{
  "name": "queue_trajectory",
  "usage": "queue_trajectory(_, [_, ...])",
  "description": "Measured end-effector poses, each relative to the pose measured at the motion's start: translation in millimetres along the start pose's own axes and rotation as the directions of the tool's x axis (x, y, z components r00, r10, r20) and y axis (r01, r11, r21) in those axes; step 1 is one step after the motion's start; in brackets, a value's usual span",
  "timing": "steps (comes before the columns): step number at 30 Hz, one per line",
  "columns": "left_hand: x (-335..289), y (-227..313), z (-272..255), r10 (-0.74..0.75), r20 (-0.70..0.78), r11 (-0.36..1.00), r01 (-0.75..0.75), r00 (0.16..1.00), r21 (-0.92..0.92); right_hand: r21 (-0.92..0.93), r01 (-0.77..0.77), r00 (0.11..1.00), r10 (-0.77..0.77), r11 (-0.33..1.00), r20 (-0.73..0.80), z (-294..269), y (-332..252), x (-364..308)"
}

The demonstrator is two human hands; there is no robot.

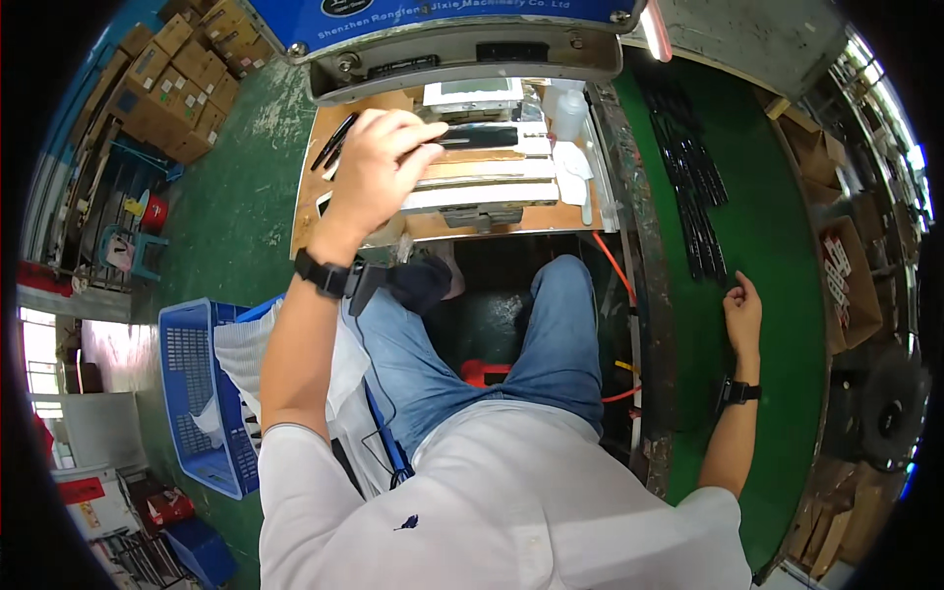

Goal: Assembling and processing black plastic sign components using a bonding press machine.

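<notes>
My left hand reaches over the work bed of a machine. Its thumb and forefinger close round the left end of a flat black strip, which lies in a light-coloured holder. Two slim dark pieces lie to the left of that hand, partly behind it. Far to the right, my right hand rests above a green surface, holding nothing, its fingers loosely apart. Just beyond its fingertips lie several long glossy black strips in a spread row.
A blue machine head overhangs the bed. At the bed's right stand a translucent bottle and a white cloth or paper. A blue crate sits on the floor at left, stacked cartons behind. An open carton is at right.
</notes>
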State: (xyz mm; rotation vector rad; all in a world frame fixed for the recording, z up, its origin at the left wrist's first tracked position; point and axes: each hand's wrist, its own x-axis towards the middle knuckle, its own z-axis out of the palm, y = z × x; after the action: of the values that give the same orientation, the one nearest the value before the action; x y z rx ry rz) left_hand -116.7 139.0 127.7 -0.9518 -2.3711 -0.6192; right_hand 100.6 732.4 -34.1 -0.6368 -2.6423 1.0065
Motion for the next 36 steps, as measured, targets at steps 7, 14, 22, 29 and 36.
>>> queue_trajectory(7, [-34,5,-20,-0.103,-0.152,0.993,0.092,0.983,-0.076,0.115,-0.036,0.999,0.032,0.993,0.037,-4,15,13])
queue_trajectory(14, [-260,-50,-103,-0.817,-0.223,0.576,0.775,0.532,-0.259,0.158,0.027,0.994,-0.043,0.987,0.100,-11,23,35])
queue_trajectory(22, [-390,-26,-49,-0.884,-0.132,0.356,0.830,0.448,0.429,0.155,0.203,0.970,-0.221,0.967,0.106,2,-88,46])
queue_trajectory(29, [-395,-20,-54,-0.930,-0.233,0.225,0.942,0.284,0.248,0.119,0.354,0.902,-0.373,0.927,0.219,31,-188,19])
queue_trajectory(36, [-314,-3,-92,-0.986,0.029,0.033,0.366,0.164,-0.930,0.267,0.486,0.778,-0.551,0.832,0.302,74,-290,24])
